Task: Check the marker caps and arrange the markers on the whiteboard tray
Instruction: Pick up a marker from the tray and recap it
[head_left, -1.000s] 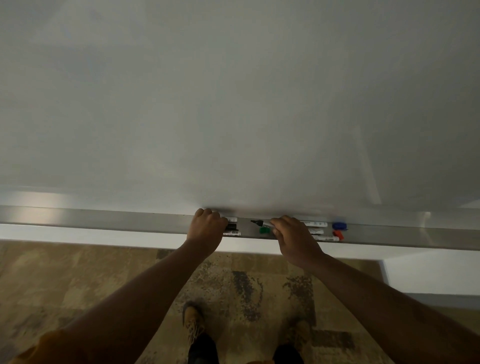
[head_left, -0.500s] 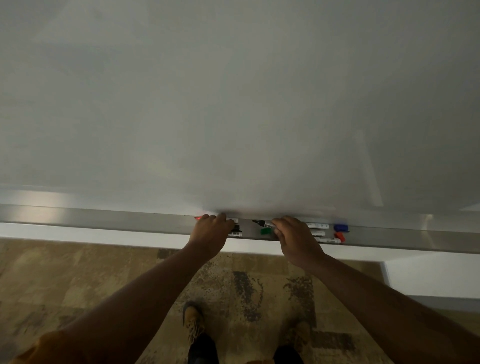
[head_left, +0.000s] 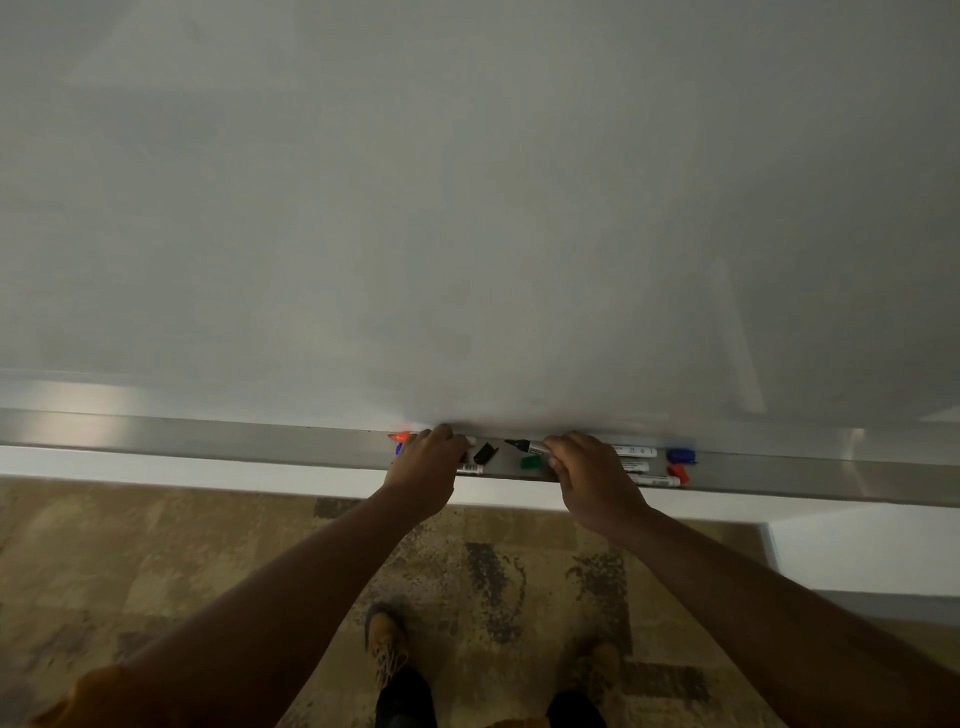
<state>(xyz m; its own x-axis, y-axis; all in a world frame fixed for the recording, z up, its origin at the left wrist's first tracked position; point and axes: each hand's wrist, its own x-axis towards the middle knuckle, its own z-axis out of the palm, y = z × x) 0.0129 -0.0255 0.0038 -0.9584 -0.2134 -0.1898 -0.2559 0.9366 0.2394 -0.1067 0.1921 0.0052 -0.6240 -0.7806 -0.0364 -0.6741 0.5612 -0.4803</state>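
1. My left hand (head_left: 427, 470) lies knuckles-up on the whiteboard tray (head_left: 208, 441), fingers curled down over a bunch of markers. A red cap (head_left: 399, 436) and a blue cap (head_left: 398, 449) poke out past its left edge, and white barrel ends (head_left: 470, 469) show at its right; it grips these.
2. My right hand (head_left: 589, 475) also rests on the tray, fingers curled round the barrel of an uncapped black marker (head_left: 524, 445), whose bare tip points left towards the other hand.
3. Between the two hands a loose black cap (head_left: 485, 453) lies tilted on the tray, and a green cap (head_left: 531, 462) sits just beside my right fingers (head_left: 558, 447); I cannot tell whether it is on a marker.
4. To the right of my right hand more white markers (head_left: 634, 451) lie lengthwise in the tray, ending in a blue cap (head_left: 680, 455) at the back and a red cap (head_left: 678, 473) nearer me.
5. The whiteboard (head_left: 467, 208) above is blank. Below, I see patterned carpet (head_left: 156, 545) and tan boots (head_left: 387, 642).
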